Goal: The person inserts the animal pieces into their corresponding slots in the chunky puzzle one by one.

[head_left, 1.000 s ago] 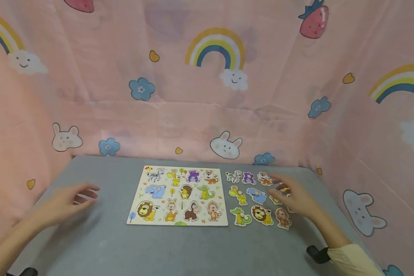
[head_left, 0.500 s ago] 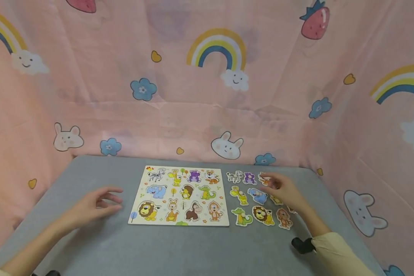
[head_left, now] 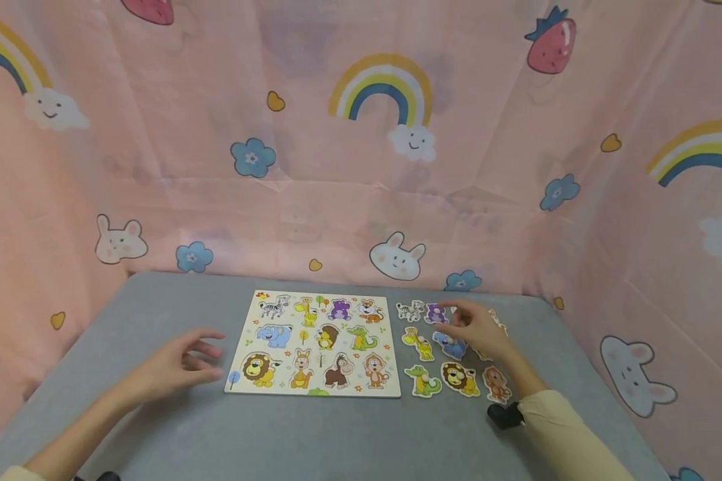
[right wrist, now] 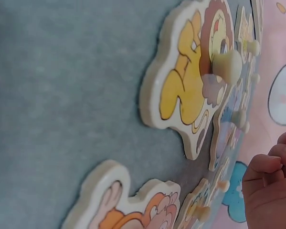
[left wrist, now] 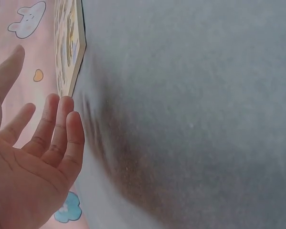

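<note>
A white puzzle board [head_left: 313,394] with printed animals lies on the grey table. To its right lie several loose knobbed animal pieces, among them a zebra [head_left: 410,310], a giraffe [head_left: 418,344], a crocodile [head_left: 423,381], a lion [head_left: 460,379] and a monkey [head_left: 497,385]. My right hand [head_left: 478,331] hovers over the top rows, thumb and index finger apart beside the purple hippo piece [head_left: 436,313] and above the elephant piece [head_left: 450,345]. It covers much of the pieces behind it. Left of the board, my left hand [head_left: 177,364] is held above the table, fingers loosely bent, holding nothing.
A pink cloth [head_left: 313,214] with rainbows, bunnies and flowers hangs behind and beside the table [head_left: 313,441]. In the right wrist view, the lion piece's round knob [right wrist: 227,67] sticks up.
My right hand has moved left, from the right-hand pieces toward the purple hippo piece. My left hand has come right, closer to the board. The view has shifted slightly.
</note>
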### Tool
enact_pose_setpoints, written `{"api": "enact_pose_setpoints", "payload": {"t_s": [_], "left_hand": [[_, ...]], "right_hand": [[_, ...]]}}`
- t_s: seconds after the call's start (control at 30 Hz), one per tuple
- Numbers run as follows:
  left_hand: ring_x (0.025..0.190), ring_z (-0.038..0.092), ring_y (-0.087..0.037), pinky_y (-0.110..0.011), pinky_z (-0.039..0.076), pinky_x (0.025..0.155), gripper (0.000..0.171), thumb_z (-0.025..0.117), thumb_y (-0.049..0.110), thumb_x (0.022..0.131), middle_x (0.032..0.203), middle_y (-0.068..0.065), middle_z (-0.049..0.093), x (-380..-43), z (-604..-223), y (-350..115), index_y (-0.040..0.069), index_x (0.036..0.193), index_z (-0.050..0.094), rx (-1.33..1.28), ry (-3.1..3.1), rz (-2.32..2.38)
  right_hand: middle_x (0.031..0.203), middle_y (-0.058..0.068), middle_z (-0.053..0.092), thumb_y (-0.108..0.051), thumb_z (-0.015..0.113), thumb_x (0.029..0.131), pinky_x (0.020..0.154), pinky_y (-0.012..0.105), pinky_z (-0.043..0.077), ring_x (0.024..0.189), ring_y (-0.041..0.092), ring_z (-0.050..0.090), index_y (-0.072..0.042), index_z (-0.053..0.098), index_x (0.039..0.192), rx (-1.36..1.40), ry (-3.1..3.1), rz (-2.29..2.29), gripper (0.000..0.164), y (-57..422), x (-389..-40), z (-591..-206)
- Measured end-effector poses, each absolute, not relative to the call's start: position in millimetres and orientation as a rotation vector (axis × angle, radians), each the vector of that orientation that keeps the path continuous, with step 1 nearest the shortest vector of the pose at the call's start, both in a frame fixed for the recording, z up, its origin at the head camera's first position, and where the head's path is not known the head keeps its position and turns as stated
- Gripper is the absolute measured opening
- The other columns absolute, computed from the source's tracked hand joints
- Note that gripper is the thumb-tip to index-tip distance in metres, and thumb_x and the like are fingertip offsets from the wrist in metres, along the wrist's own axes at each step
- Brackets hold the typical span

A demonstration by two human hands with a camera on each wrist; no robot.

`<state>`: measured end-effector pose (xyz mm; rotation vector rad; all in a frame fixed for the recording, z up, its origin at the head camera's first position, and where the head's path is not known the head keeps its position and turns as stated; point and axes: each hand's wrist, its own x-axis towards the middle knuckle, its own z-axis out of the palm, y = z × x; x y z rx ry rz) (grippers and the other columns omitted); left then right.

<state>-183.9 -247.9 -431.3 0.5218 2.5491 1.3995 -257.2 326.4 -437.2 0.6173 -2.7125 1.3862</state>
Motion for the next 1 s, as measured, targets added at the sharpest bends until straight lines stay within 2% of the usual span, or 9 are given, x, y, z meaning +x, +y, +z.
{"api": "enact_pose_setpoints", "payload": {"t_s": [0.33, 0.6, 0.8, 1.0], "left_hand": [[0.086, 0.067, -0.024, -0.033, 0.052, 0.067, 0.071, 0.084, 0.011, 0.084, 0.111, -0.016, 0.063, -184, -435, -243, -0.008, 0.141, 0.045, 0.565, 2.488, 1.424], [0.084, 0.067, -0.024, -0.032, 0.052, 0.069, 0.073, 0.087, 0.020, 0.082, 0.107, -0.013, 0.063, -184, -434, -239, -0.004, 0.138, 0.049, 0.541, 2.532, 1.360], [0.083, 0.067, -0.024, -0.032, 0.052, 0.069, 0.072, 0.087, 0.020, 0.082, 0.106, -0.012, 0.064, -182, -435, -241, -0.004, 0.139, 0.049, 0.549, 2.545, 1.358], [0.083, 0.067, -0.022, -0.031, 0.052, 0.069, 0.073, 0.088, 0.022, 0.082, 0.106, -0.010, 0.064, -181, -437, -243, -0.002, 0.139, 0.050, 0.537, 2.563, 1.343]], "right_hand": [[0.078, 0.011, 0.055, -0.019, 0.082, 0.089, 0.052, 0.028, 0.038, 0.061, 0.015, 0.045, 0.000, 0.060, 0.134, 0.539, -2.776, 1.342, 0.054, 329, -271, -438], [0.089, 0.012, 0.054, -0.030, 0.085, 0.085, 0.057, 0.032, 0.040, 0.071, 0.023, 0.047, -0.008, 0.063, 0.135, 0.482, -2.852, 1.213, 0.059, 319, -281, -436], [0.096, 0.019, 0.054, -0.026, 0.085, 0.086, 0.063, 0.036, 0.042, 0.078, 0.025, 0.047, -0.005, 0.061, 0.136, 0.479, -2.864, 1.259, 0.060, 315, -289, -437], [0.096, 0.017, 0.055, -0.027, 0.086, 0.084, 0.068, 0.038, 0.042, 0.081, 0.026, 0.048, -0.005, 0.062, 0.135, 0.453, -2.897, 1.188, 0.060, 311, -299, -442]]}}
